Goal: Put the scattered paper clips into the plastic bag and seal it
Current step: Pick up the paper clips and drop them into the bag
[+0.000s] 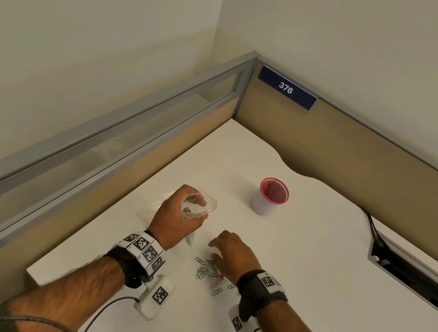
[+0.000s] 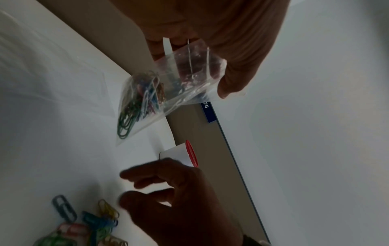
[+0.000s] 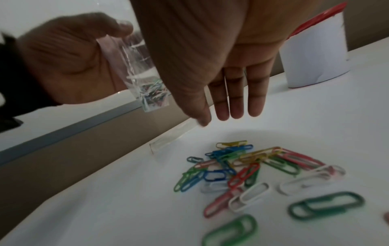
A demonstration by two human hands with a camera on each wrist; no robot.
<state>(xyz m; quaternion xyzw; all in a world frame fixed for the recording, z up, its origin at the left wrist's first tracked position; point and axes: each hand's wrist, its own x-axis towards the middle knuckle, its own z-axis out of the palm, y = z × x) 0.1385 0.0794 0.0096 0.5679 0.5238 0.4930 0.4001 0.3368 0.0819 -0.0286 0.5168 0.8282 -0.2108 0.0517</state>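
Note:
My left hand (image 1: 175, 216) holds a small clear plastic bag (image 1: 200, 206) above the white desk, its mouth held open between thumb and fingers. Several coloured paper clips (image 2: 139, 103) lie bunched in the bag's lower corner (image 3: 151, 94). A loose pile of coloured paper clips (image 1: 209, 274) (image 3: 252, 173) lies on the desk near me. My right hand (image 1: 229, 253) hovers just above that pile with straight, relaxed fingers (image 3: 235, 99) pointing down and nothing in it. The right hand (image 2: 168, 191) shows dark in the left wrist view, beside the pile (image 2: 88, 223).
A white cup with a red mesh rim (image 1: 270, 197) stands further back on the desk. A second flat clear bag (image 1: 150, 209) lies under my left hand. Partition walls (image 1: 358, 147) close the desk's left and far sides; a cable slot (image 1: 410, 271) opens at right.

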